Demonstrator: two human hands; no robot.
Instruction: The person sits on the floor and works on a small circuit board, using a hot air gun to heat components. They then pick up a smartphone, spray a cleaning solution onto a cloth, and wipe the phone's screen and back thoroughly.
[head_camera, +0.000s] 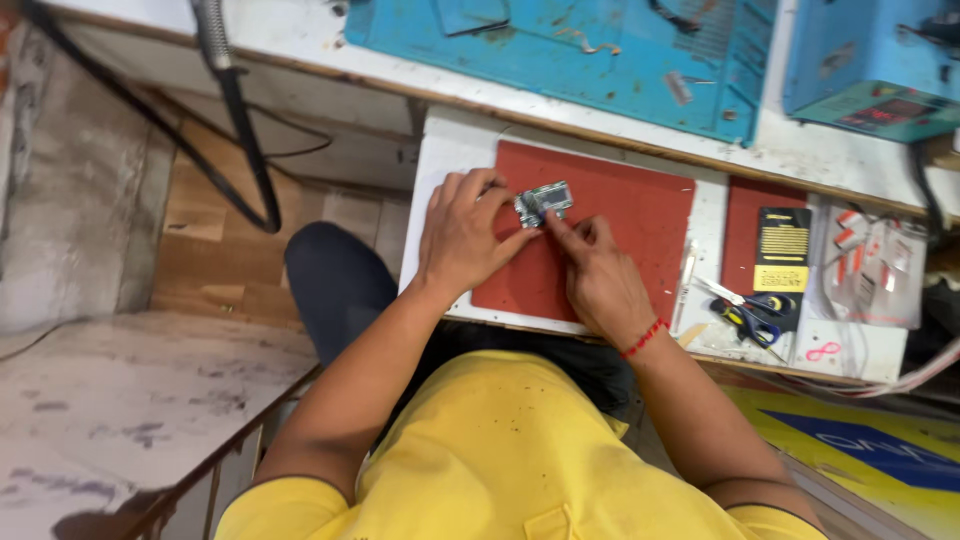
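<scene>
Both hands are working over a red mat (620, 225) lying on the white table (445, 150). The left hand (462, 238) is curling its fingers around a small green circuit board (545, 202), pinning it against the mat near its upper edge. The right hand (597, 275) is pressing a fingertip at the board's lower corner, the other fingers folded in. Scissors (745, 312) with yellow-and-blue handles are lying well off to the right, beside a black and yellow packet (783, 250).
</scene>
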